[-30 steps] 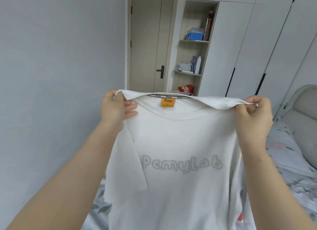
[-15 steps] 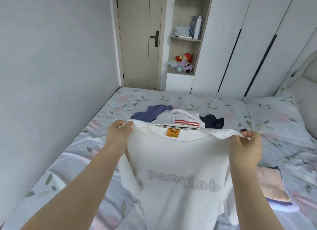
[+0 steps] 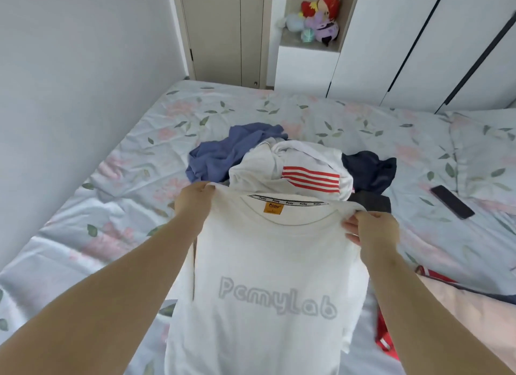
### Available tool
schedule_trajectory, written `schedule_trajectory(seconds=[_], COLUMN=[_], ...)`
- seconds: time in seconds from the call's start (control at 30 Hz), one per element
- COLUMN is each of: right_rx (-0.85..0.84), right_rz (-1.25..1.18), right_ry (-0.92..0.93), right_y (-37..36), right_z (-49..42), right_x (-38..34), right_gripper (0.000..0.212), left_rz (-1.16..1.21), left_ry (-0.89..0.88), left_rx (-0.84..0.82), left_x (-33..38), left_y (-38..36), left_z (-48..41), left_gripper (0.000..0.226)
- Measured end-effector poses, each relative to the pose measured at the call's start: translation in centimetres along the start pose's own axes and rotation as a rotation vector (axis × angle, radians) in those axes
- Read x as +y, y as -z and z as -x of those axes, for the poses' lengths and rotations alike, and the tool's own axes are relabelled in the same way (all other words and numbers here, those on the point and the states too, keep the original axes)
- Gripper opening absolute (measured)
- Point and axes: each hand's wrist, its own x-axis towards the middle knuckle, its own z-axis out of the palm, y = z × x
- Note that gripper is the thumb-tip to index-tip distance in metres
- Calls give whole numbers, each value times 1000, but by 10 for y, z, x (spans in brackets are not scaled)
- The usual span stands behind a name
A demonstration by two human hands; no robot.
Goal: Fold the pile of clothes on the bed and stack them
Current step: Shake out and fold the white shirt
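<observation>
Cloth nearest the viewer is a white T-shirt (image 3: 268, 263), held up by its shoulders over the near part of the bed (image 3: 111, 179), its body running down toward the near edge with the grey lettering "PcmyLab" across the chest and an orange label inside the collar. The left hand (image 3: 192, 201) grips the shirt's left shoulder, fingers curled into the fabric; the right hand (image 3: 374, 229) pinches the other shoulder, thumb on top and fingertips tucked under the cloth. Toward the near right corner of the bed lies a pale peach folded garment (image 3: 469, 313) on something dark, with a strip of red fabric (image 3: 384, 338) just beside the shirt's hem. Just beyond the collar, around the middle of the bed, sits the unfolded pile: a white garment with red stripes (image 3: 293, 165) on top, a crumpled blue garment (image 3: 223, 151) on its left and a dark navy garment (image 3: 368, 168) on its right, all touching. Near the right edge a black phone (image 3: 452, 201) lies flat on the floral sheet, next to a matching pillow (image 3: 483, 151). Past the far edge of the bed stand a beige door (image 3: 223, 31), an open niche holding plush toys (image 3: 318, 20), and a white wardrobe (image 3: 418, 39) with dark handle strips. A plain pale wall (image 3: 83, 67) runs along the left edge.
</observation>
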Motion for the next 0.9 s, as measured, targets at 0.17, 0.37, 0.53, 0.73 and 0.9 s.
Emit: schedule_trajectory(seconds=[0.17, 0.37, 0.53, 0.73, 0.9], right_rx=[-319, -599, -751, -728, -675], right_rz=[33, 419, 625, 773, 880], right_ry=[20, -31, -11, -38, -51], right_y=[-47, -91, -130, -160, -170], right_z=[-50, -27, -5, 2, 0], right_x=[49, 155, 205, 238, 248], right_gripper=[66, 71, 73, 76, 78], left_rz=[-202, -554, -560, -639, -508], left_ry=[-75, -33, 47, 59, 100], left_rx=[-237, -280, -221, -199, -113], left_x=[-69, -176, -220, -232, -213], left_y=[-49, -58, -49, -27, 16], left_z=[-49, -49, -51, -74, -120], left_gripper=[71, 57, 67, 25, 12])
